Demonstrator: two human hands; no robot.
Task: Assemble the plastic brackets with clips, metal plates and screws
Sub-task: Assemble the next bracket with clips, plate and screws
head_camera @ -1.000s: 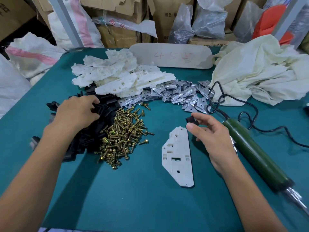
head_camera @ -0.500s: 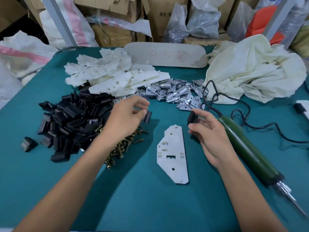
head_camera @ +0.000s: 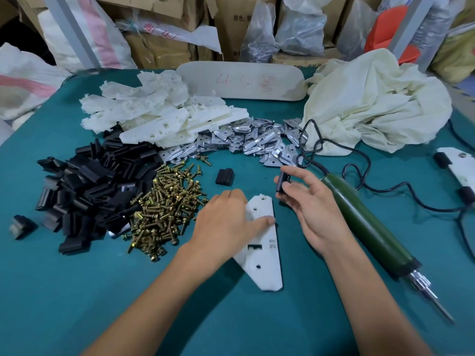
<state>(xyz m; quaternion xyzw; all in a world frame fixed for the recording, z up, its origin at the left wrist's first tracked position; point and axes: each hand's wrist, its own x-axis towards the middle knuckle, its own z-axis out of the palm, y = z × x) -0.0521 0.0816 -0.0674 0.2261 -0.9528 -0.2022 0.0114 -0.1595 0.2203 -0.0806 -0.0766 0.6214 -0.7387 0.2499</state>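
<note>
Clip [head_camera: 282,181] pinched in right hand [head_camera: 311,213], beside bracket [head_camera: 267,262].

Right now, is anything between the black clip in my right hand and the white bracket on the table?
Nothing visible fills the gap between the black clip, pinched in the right hand, and the top end of the white bracket. The left hand rests on the bracket's middle, thumb across it; the spare clip lies clear behind.

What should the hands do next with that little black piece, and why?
Probably slide the small black plastic clip, pinched in the right hand, onto the far end of the flat white plastic bracket: the left hand holds that bracket down and no clip shows on it.
</note>
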